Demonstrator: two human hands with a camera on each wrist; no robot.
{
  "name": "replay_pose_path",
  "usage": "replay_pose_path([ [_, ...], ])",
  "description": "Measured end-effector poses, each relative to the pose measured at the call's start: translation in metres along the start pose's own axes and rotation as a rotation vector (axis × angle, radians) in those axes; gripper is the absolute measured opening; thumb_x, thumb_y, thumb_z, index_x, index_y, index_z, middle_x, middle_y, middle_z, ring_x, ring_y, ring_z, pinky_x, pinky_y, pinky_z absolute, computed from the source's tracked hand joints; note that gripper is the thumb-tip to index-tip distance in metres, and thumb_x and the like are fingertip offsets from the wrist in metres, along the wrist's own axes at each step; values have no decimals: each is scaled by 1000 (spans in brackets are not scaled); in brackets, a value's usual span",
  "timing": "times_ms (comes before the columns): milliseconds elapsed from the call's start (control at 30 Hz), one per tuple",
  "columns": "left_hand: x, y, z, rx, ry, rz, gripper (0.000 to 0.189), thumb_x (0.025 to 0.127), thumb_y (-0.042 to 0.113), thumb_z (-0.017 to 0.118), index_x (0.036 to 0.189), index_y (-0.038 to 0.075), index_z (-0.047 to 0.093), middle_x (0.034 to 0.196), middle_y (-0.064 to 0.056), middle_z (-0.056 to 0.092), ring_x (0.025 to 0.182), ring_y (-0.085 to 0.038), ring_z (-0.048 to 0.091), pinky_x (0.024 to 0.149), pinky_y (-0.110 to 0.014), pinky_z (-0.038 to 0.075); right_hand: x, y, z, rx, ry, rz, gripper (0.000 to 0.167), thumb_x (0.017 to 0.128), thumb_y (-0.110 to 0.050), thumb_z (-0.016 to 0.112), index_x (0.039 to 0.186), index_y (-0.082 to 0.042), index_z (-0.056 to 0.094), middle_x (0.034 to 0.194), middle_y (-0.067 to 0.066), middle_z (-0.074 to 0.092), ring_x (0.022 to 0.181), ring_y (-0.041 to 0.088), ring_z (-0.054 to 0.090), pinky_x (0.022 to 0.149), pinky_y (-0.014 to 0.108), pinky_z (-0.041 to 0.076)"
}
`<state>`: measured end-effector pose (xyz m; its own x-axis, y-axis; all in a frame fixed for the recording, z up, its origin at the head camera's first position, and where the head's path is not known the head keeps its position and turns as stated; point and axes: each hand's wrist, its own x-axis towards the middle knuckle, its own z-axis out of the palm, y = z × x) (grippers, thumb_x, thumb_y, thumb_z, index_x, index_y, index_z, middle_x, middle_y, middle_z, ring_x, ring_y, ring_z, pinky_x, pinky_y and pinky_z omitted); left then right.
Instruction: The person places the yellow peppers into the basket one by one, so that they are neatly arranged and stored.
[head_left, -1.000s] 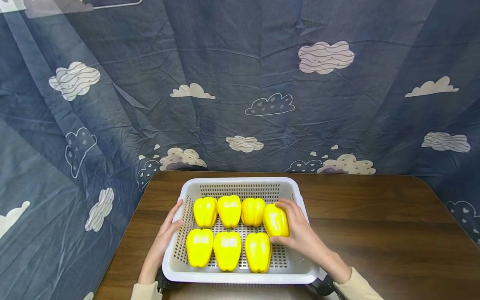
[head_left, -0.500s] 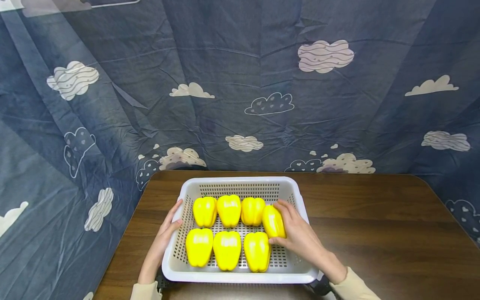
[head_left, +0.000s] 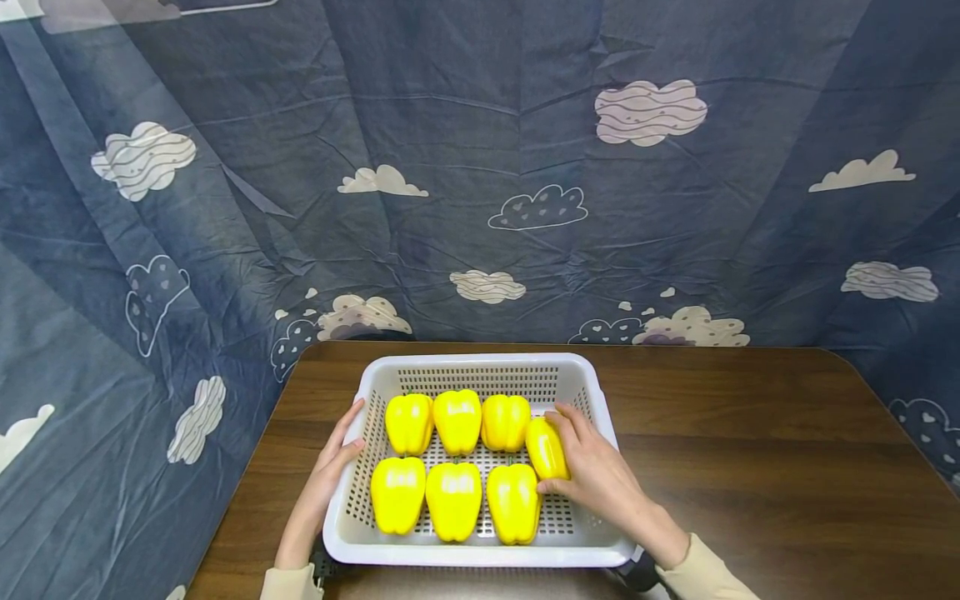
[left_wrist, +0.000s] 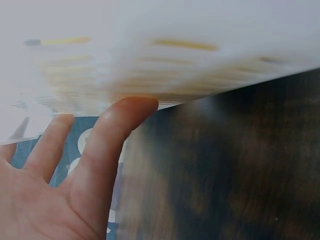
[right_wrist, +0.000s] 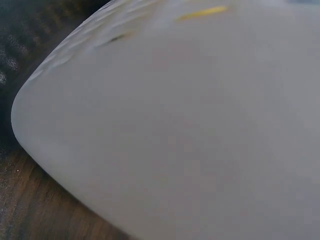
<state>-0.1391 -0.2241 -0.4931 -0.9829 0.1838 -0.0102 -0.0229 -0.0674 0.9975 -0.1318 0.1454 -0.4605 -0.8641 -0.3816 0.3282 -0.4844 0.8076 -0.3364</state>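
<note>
A white slotted plastic basket (head_left: pixel 480 557) holds several shiny yellow bell peppers in two rows, such as the front-left pepper (head_left: pixel 398 495). My right hand (head_left: pixel 603 473) reaches over the basket's right side and grips the rightmost yellow bell pepper (head_left: pixel 547 450), thumb at its near end and fingers at its far end. That pepper lies tilted, its right side hidden by the hand. At the left wall, my left hand (head_left: pixel 324 475) rests with thumb and fingers spread; its thumb (left_wrist: pixel 135 107) touches the outer wall in the left wrist view. The basket wall (right_wrist: pixel 175 125) hides the right hand in the right wrist view.
The basket stands on a brown wooden table (head_left: pixel 750 450), which stretches farther to the right. A dark blue cloth with cloud prints (head_left: pixel 435 242) hangs behind and to the left. Beige sleeves (head_left: pixel 705 571) cover both forearms.
My right hand has moved slightly left and toward me with its pepper, which has rolled and shows a narrower side. The near-row pepper beside it has shifted slightly left. My left hand stays in place.
</note>
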Motion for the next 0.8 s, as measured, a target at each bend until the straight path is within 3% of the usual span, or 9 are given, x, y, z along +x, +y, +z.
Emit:
replay_pose_path([
  [233, -1, 2, -1, 10, -9, -6, 55, 102, 16, 37, 153, 20, 18, 157, -14, 10, 135, -46, 24, 98, -60, 34, -1, -1, -1, -5, -14, 21, 87, 62, -34, 89, 129, 6, 49, 131, 21, 47, 116, 35, 50, 92, 47, 46],
  [467, -2, 5, -3, 34, -25, -35, 56, 102, 19, 37, 153, 23, 17, 158, -13, 7, 135, -47, 24, 96, -60, 36, -1, 0, -4, 120, -17, 96, 72, 74, -23, 83, 130, 5, 47, 130, 22, 49, 115, 35, 52, 94, 50, 44],
  [633, -2, 9, -5, 100, -28, -73, 57, 101, 20, 40, 153, 24, 18, 157, -16, 10, 129, -50, 33, 89, -55, 45, 0, 0, -9, 241, -6, 150, 63, 80, -18, 78, 131, 4, 47, 128, 20, 51, 115, 35, 52, 96, 51, 42],
  [800, 0, 17, -10, 254, -20, -114, 57, 101, 24, 45, 153, 25, 22, 153, -23, 20, 113, -48, 53, 73, -48, 54, -2, 1, -13, 341, 35, 166, 56, 84, -16, 73, 131, 0, 48, 129, 16, 53, 118, 34, 51, 98, 52, 40],
])
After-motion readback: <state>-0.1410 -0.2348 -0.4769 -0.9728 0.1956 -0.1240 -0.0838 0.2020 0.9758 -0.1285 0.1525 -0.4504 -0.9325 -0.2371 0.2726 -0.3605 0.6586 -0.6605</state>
